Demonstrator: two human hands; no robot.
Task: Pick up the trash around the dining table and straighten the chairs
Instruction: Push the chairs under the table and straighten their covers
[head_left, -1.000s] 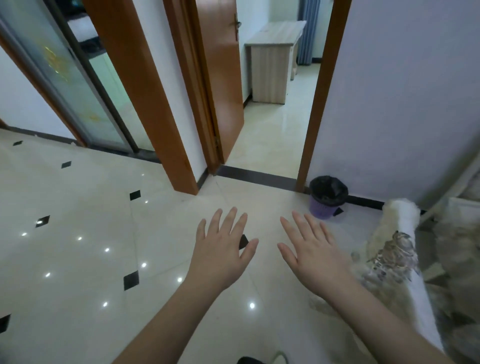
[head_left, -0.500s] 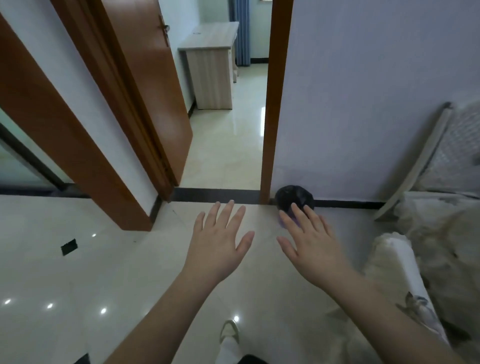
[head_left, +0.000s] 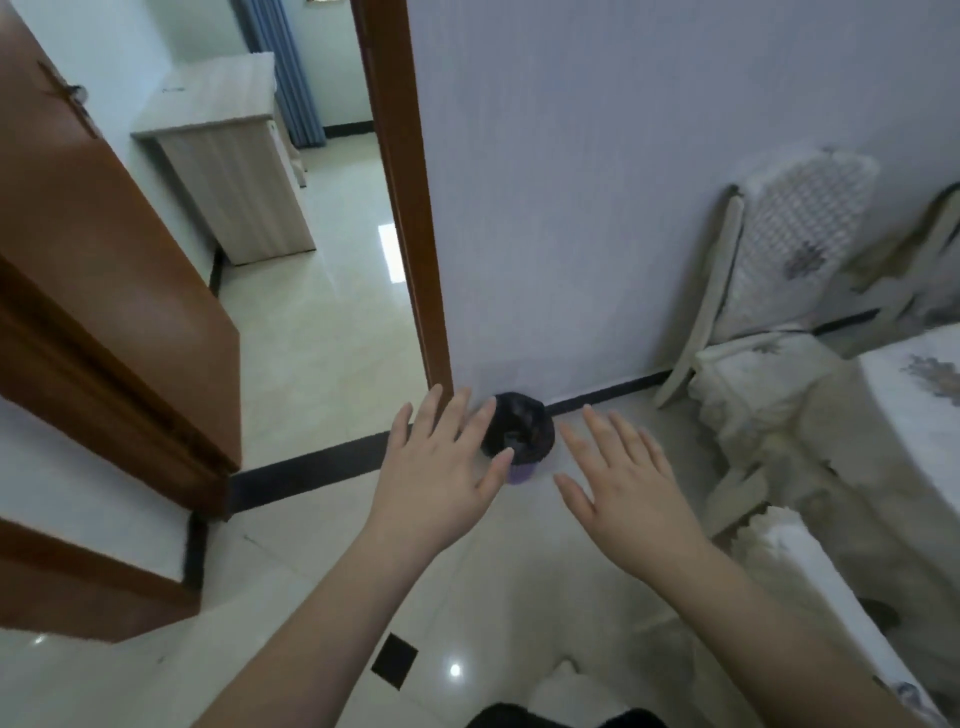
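Note:
A small purple trash bin (head_left: 521, 434) lined with a black bag stands on the floor against the white wall, beside the door frame. My left hand (head_left: 434, 475) hovers in front of it, fingers spread and empty, its thumb overlapping the bin's left rim in the view. My right hand (head_left: 621, 486) floats just right of the bin, fingers straight, holding nothing. A chair with a white patterned cover (head_left: 769, 312) leans against the wall at the right. The dining table (head_left: 919, 410) with a white cloth shows at the right edge.
A brown door frame (head_left: 405, 197) and an open wooden door (head_left: 104, 270) border a doorway on the left, with a light wooden cabinet (head_left: 234, 171) in the room beyond. Another covered chair (head_left: 810, 597) stands close at the lower right. Glossy tiles cover the floor.
The view has swung right and closer to the wall; the bin now sits between my two hands, and the table and leaning chair have come into view. Both hands stay spread and empty.

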